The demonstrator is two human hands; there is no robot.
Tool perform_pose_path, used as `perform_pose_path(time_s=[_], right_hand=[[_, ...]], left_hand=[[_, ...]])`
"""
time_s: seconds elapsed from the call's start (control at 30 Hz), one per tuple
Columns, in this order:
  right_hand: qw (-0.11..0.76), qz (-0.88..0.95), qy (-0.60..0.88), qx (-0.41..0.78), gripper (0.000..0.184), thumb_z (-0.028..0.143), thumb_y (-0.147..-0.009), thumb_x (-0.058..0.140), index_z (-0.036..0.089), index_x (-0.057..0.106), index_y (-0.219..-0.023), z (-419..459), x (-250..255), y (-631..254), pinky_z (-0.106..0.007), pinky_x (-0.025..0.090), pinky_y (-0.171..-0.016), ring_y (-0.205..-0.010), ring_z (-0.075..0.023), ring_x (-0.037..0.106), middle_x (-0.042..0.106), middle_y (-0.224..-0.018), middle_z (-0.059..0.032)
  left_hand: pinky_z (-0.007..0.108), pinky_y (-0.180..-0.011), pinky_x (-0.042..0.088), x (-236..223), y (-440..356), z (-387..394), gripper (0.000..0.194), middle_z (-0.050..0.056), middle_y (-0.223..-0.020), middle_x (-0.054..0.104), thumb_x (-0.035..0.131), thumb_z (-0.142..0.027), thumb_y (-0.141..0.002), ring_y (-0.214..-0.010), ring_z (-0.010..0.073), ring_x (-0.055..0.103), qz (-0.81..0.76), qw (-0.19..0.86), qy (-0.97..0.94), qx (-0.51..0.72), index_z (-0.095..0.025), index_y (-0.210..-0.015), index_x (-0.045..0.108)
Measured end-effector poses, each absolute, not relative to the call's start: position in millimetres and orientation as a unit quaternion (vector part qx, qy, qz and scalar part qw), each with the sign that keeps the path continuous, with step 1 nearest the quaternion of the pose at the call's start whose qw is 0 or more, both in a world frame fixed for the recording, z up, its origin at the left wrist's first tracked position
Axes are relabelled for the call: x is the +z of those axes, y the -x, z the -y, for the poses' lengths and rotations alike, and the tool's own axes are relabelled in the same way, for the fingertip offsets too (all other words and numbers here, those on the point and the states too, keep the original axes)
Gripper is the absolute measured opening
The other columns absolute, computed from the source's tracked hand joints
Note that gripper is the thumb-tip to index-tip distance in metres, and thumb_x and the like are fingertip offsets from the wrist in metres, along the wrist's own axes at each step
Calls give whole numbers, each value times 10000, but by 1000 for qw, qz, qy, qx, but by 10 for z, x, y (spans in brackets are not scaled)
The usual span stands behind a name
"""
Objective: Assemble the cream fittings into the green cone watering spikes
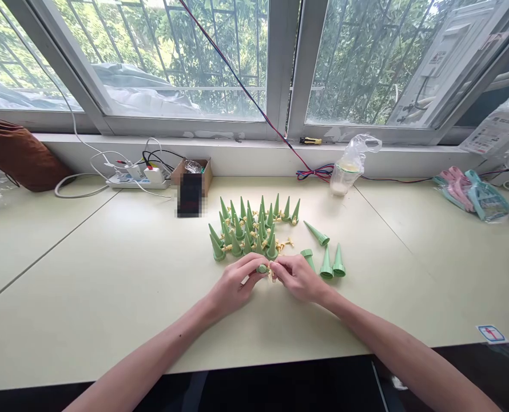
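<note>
My left hand (237,283) is closed around a green plastic cone (262,268), seen end-on between thumb and fingers. Close beside it, the fingertips of my right hand (298,277) pinch a small yellow valve (273,277), which meets the cone's end. Fingers partly hide both pieces. Just beyond my hands, several green cones (238,230) stand upright in rows, many with yellow valves at their bases. A few loose yellow valves (289,242) lie at the group's right edge. Right of my right hand are upright cones (326,264), a tipped cone (317,233) and an inverted-looking one (307,257).
At the back stand a cardboard box (203,171), a power strip (138,182) and a plastic bag with a cup (346,171). Coiled red and blue wire (317,173) lies by the sill. Pink and teal packages (473,191) are far right, a brown bag (23,154) far left.
</note>
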State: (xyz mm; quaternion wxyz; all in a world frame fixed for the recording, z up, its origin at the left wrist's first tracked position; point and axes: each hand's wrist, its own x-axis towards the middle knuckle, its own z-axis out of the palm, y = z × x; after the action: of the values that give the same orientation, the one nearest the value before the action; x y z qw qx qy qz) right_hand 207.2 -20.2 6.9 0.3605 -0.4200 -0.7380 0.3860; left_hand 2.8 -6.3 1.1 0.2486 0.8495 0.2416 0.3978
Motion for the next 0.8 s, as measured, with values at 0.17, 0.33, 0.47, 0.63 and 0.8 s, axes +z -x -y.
perform_pose_path(time_s=[0.17, 0.33, 0.47, 0.63, 0.8], right_hand=[[350, 683, 413, 491, 477, 476, -995, 457, 177, 560, -638, 205, 91, -2067, -232, 331, -454, -409, -91, 390, 396, -458, 56], [371, 700, 412, 450, 493, 500, -1005, 451, 180, 540, -641, 198, 54, -2055, -234, 337, -466, -451, -99, 421, 435, -501, 43], [388, 741, 417, 355, 473, 457, -1025, 439, 182, 524, -649, 191, 33, -2065, -243, 343, -509, -510, -106, 418, 482, -555, 26], [420, 780, 379, 268, 229, 364, -1013, 517, 185, 611, -904, 194, 22, -2114, -248, 411, -569, -595, -122, 478, 587, -715, -8], [438, 802, 328, 240, 184, 358, -992, 578, 187, 627, -1039, 191, -17, -2149, -261, 489, -591, -634, -132, 548, 646, -826, -44]], left_hand=[[282, -813, 543, 8, -40, 74, 216, 85, -1046, 659, 519, -91, -963, -928, 169, 654, -242, 238, -849, 405, -193, -1119, 629], [265, -697, 548, 40, -52, 85, 134, 83, -1001, 657, 527, -179, -972, -820, 157, 631, -299, 307, -816, 389, -176, -991, 659], [227, -546, 530, 98, -66, 83, 157, 73, -932, 639, 573, -288, -957, -673, 126, 589, -337, 436, -750, 365, -153, -950, 655], [236, -471, 521, 169, -72, 66, 268, 46, -866, 627, 663, -381, -902, -525, 84, 532, -336, 566, -671, 342, -132, -1000, 647], [237, -468, 518, 195, -61, 50, 307, 34, -823, 612, 674, -404, -892, -511, 80, 529, -320, 622, -632, 333, -115, -988, 641]])
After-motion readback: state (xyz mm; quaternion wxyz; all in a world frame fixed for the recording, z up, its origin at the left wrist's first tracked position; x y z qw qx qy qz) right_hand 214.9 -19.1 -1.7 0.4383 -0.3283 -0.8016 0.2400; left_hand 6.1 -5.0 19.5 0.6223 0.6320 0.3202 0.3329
